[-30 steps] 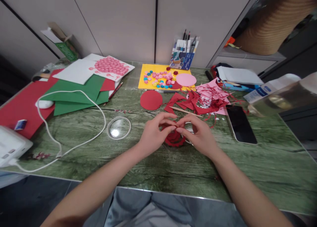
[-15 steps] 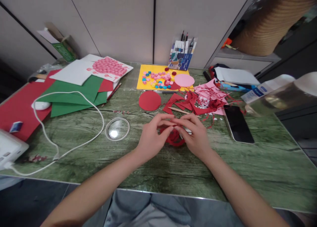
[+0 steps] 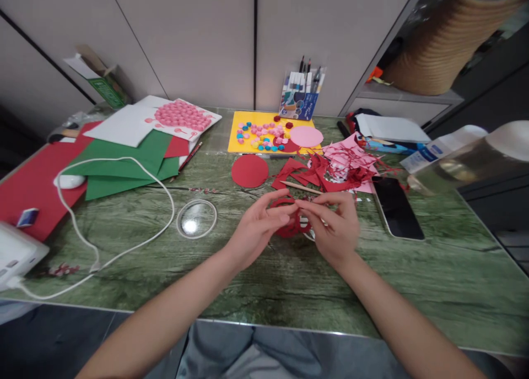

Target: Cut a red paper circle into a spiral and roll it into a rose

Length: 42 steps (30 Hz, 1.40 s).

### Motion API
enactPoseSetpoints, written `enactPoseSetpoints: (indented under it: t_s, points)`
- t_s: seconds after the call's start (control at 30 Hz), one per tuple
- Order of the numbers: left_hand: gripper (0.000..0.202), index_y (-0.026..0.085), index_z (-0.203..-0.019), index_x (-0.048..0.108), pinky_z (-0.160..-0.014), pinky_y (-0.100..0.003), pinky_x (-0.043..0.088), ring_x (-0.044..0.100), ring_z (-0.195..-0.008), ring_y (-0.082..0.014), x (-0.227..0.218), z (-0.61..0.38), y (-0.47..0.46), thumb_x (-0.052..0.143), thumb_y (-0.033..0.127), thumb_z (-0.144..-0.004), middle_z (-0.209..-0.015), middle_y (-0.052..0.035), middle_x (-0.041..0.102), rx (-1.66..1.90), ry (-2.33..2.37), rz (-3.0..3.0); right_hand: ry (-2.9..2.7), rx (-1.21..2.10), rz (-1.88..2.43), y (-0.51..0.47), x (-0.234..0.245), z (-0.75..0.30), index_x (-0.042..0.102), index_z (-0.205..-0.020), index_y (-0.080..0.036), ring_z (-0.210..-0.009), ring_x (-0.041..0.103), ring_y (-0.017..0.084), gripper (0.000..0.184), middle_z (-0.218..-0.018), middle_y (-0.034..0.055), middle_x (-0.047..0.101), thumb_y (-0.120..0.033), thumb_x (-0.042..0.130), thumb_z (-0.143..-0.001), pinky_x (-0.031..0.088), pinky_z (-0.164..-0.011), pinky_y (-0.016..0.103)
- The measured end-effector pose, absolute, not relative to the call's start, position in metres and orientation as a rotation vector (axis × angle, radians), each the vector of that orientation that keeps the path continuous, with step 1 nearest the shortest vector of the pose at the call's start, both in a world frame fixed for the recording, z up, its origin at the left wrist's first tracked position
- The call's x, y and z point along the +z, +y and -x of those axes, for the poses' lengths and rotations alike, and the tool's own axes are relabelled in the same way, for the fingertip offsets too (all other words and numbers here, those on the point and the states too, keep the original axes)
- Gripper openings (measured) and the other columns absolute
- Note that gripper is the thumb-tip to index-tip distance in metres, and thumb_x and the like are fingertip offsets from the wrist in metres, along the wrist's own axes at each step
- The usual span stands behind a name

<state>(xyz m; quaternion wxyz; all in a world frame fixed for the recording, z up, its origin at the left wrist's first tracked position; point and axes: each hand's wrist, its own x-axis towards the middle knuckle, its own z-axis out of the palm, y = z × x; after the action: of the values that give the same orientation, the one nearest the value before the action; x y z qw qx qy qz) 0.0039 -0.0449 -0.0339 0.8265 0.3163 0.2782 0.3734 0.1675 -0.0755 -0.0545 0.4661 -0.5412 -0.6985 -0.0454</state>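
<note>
Over the middle of the table, my left hand (image 3: 261, 225) and my right hand (image 3: 338, 225) meet at their fingertips. Both pinch a thin red paper strip (image 3: 289, 229), whose curled loops show below and between the fingers. The exact point of grip is partly hidden by the fingers. Just beyond the hands lie a pointed wooden stick (image 3: 301, 188) and red paper scraps (image 3: 295, 171). A red paper circle (image 3: 249, 171) rests flat to their left. Something white, too covered to identify, shows under the strip near my right fingers.
A yellow sheet (image 3: 235, 144) carries small coloured paper rolls and a pink circle (image 3: 306, 136). Shredded pink paper (image 3: 349, 156), a phone (image 3: 397, 207) and a bottle (image 3: 467, 167) stand right. Left are a tape roll (image 3: 196, 219), white cable (image 3: 170, 194) and green paper (image 3: 128, 169).
My left fingers have straightened somewhat, and my right hand has shifted slightly right. More of the red strip's loops shows between the hands.
</note>
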Motion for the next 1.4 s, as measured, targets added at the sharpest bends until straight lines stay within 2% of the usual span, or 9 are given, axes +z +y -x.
enactPoseSetpoints:
  t_s: [0.23, 0.73, 0.9, 1.1, 1.4]
  points:
    - [0.045, 0.021, -0.112, 0.052, -0.078, -0.027, 0.045, 0.064, -0.079, -0.0135, -0.039, -0.002, -0.040, 0.070, 0.023, -0.070, -0.087, -0.0034, 0.071, 0.831, 0.740, -0.894, -1.769, 0.121, 1.354, -0.072, -0.046, -0.167, 0.069, -0.090, -0.033, -0.089, 0.050, 0.022, 0.017, -0.086, 0.0028, 0.055, -0.021, 0.064, -0.080, 0.041, -0.079, 0.042]
    - [0.030, 0.017, -0.098, 0.060, -0.079, -0.028, 0.046, 0.062, -0.080, -0.0140, -0.045, -0.001, -0.036, 0.069, 0.024, -0.069, -0.084, -0.0033, 0.067, 0.774, 0.780, -1.097, -1.795, 0.234, 1.349, -0.070, -0.045, -0.169, 0.069, -0.074, -0.028, -0.088, 0.049, 0.023, 0.003, -0.082, 0.0019, 0.055, -0.026, 0.071, -0.072, 0.040, -0.078, 0.041]
    - [0.028, 0.016, -0.094, 0.062, -0.078, -0.028, 0.047, 0.061, -0.081, -0.0137, -0.044, -0.002, -0.036, 0.070, 0.021, -0.068, -0.087, -0.0042, 0.066, 0.730, 0.761, -1.116, -1.785, 0.274, 1.365, -0.070, -0.044, -0.168, 0.067, -0.069, -0.026, -0.087, 0.048, 0.023, 0.006, -0.081, 0.0019, 0.054, -0.024, 0.073, -0.070, 0.040, -0.077, 0.041]
    - [0.028, 0.015, -0.093, 0.061, -0.078, -0.028, 0.047, 0.061, -0.081, -0.0133, -0.042, -0.002, -0.037, 0.071, 0.018, -0.067, -0.088, -0.0045, 0.066, 0.719, 0.722, -1.152, -1.787, 0.317, 1.378, -0.071, -0.043, -0.168, 0.065, -0.066, -0.024, -0.088, 0.048, 0.023, 0.013, -0.082, 0.0014, 0.054, -0.013, 0.073, -0.065, 0.040, -0.078, 0.040]
    - [0.029, 0.016, -0.093, 0.062, -0.075, -0.026, 0.047, 0.061, -0.081, -0.0133, -0.044, -0.002, -0.037, 0.072, 0.021, -0.067, -0.088, -0.0040, 0.066, 0.685, 0.698, -1.126, -1.809, 0.334, 1.365, -0.071, -0.040, -0.167, 0.063, -0.064, -0.022, -0.088, 0.048, 0.023, 0.011, -0.084, 0.0022, 0.053, -0.015, 0.070, -0.067, 0.040, -0.077, 0.040]
